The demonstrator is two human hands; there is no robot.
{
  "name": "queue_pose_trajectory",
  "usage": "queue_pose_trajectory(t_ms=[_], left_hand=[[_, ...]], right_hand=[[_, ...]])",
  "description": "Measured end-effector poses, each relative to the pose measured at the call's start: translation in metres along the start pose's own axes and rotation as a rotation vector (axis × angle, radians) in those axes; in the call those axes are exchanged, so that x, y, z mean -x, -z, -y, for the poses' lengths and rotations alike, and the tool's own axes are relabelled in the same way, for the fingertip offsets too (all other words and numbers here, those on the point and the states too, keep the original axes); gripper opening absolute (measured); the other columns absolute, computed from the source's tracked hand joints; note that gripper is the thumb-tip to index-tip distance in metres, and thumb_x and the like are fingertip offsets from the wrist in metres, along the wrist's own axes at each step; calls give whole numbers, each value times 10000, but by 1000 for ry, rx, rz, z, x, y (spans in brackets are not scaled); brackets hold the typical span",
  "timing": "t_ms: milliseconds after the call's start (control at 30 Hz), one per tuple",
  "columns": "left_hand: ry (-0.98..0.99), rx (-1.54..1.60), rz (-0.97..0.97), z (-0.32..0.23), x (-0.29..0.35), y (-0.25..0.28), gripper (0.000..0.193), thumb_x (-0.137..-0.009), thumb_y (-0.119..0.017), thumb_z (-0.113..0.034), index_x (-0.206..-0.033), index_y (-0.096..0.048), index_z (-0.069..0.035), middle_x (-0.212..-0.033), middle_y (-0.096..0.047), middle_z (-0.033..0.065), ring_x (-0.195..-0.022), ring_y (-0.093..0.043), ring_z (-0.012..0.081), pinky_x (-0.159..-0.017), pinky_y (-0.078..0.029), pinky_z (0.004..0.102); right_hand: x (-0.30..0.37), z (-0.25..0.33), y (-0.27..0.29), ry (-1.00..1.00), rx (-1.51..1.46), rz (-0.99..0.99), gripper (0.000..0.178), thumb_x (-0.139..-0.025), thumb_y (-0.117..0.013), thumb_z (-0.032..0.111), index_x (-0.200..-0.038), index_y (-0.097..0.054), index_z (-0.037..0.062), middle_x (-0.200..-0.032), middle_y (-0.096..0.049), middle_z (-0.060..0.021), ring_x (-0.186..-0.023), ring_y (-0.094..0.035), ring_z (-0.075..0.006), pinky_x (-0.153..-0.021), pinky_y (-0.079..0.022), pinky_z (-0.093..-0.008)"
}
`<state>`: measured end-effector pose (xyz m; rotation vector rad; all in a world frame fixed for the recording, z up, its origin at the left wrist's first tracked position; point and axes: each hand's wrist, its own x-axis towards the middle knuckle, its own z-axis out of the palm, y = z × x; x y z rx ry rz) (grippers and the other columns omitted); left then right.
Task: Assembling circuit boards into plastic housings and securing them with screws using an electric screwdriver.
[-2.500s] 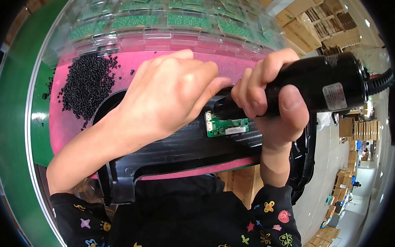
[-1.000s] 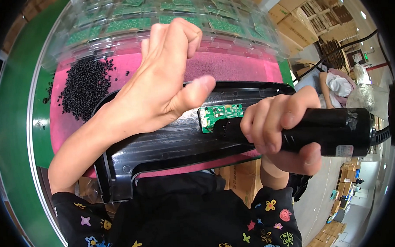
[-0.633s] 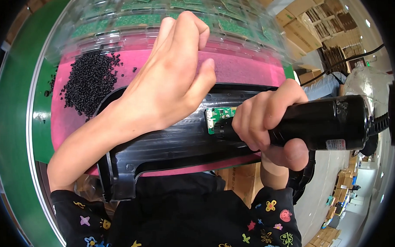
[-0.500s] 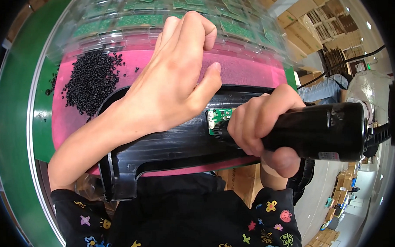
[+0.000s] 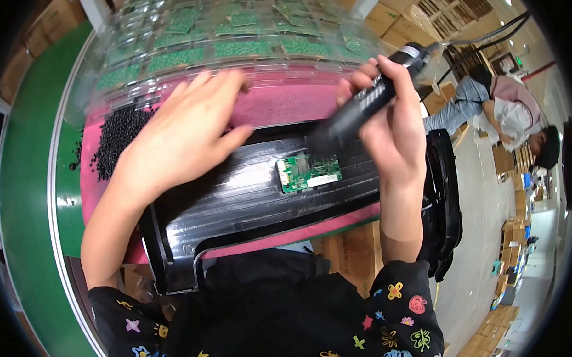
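A corded black electric screwdriver (image 5: pixel 362 108) is gripped in my right hand (image 5: pixel 397 121). Its blurred lower end slants down over a small green circuit board (image 5: pixel 292 181) with white connectors and a pale label strip. That board lies on a long black plastic housing (image 5: pixel 236 208), a shallow shell with a cut-out along its near edge. Above the left part of the housing hovers my left hand (image 5: pixel 183 132), empty as far as I see, thumb away from the slightly curled fingers. Beside it, partly covered by it, is a pile of small black screws (image 5: pixel 120 131).
Clear plastic trays (image 5: pixel 218 33) of green circuit boards line the far side of the pink mat (image 5: pixel 283 103). More black plastic housings (image 5: pixel 445 198) stand at the right. A person (image 5: pixel 507 104) sits beyond, near cardboard boxes (image 5: pixel 381 24). The screwdriver's cord (image 5: pixel 483 39) runs off to the upper right.
My right hand has lifted and tilted the screwdriver up off the circuit board, exposing more of the board. My left hand has moved left and down, toward the screw pile, its fingers less curled.
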<state>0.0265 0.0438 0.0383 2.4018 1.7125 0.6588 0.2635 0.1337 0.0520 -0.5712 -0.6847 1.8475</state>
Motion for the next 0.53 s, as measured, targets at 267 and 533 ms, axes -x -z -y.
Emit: queue_pose_trajectory(t_ms=[267, 533], left_hand=[[94, -71, 481, 24, 3, 10, 190, -781, -703, -77, -840, -553, 24, -804, -624, 237, -843, -588, 454, -706, -448, 514], [208, 64, 35, 0, 52, 39, 177, -775, -665, -28, -937, -593, -31, -879, -626, 175, -855, -626, 343, -750, -451, 453]], right_hand=[[31, 22, 35, 137, 165, -49, 323, -888, -623, 65, -1179, -504, -11, -1067, -545, -80, -998, -571, -178, -862, -545, -494], [58, 156, 123, 949, 945, -479, 388, -829, -666, 10, -1179, -499, -19, -1033, -490, -63, -812, -520, -94, -788, -439, -218]])
